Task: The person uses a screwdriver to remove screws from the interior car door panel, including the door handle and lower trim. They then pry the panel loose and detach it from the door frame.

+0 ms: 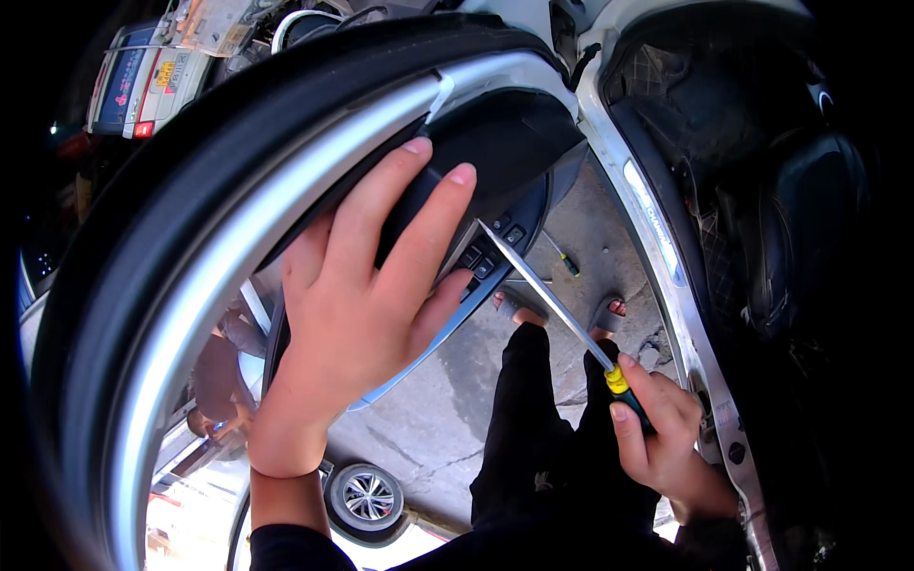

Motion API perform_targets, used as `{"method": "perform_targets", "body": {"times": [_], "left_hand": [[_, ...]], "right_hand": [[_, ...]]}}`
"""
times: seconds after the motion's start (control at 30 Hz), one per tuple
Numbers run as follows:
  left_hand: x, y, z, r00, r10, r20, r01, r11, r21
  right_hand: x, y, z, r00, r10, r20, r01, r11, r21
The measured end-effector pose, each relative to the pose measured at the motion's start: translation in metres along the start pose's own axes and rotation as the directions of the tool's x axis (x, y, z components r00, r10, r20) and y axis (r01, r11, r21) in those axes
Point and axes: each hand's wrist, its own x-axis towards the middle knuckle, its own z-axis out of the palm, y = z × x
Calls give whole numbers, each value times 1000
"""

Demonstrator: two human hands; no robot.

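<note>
My right hand (pixel 664 433) is closed round the yellow and dark green handle of a screwdriver (pixel 557 306). Its long metal shaft runs up and left, with the tip at the edge of the black door trim (pixel 506 152), close to the window switches (pixel 482 259). My left hand (pixel 357 276) lies spread against that trim, fingers stretched and apart, thumb beside the switches. Whether the tip touches or sits under the trim I cannot tell. The door's silver frame (pixel 286 187) curves round my left hand.
A second screwdriver (pixel 569 265) lies on the concrete ground (pixel 457 400) near my feet. To the right are the car's door sill (pixel 657 228) and dark seat (pixel 809 228). Beyond the door are a crouching person (pixel 219 385), a car wheel (pixel 367 498) and a parked white vehicle (pixel 152 81).
</note>
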Motion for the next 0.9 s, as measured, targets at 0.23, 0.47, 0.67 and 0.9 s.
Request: {"method": "perform_targets", "body": {"times": [0.23, 0.47, 0.67, 0.9], "left_hand": [[7, 3, -2, 999, 14, 29, -14, 1000, 10], [10, 4, -3, 1000, -5, 21, 3, 998, 56], [8, 3, -1, 1000, 8, 14, -9, 999, 51], [7, 0, 0, 999, 44, 2, -44, 997, 62]], "right_hand": [[-2, 33, 22, 993, -114, -41, 114, 993, -10], [18, 36, -7, 974, 115, 193, -172, 934, 312], [27, 45, -27, 892, 257, 373, -406, 817, 409], [35, 55, -33, 877, 267, 400, -436, 792, 427]]}}
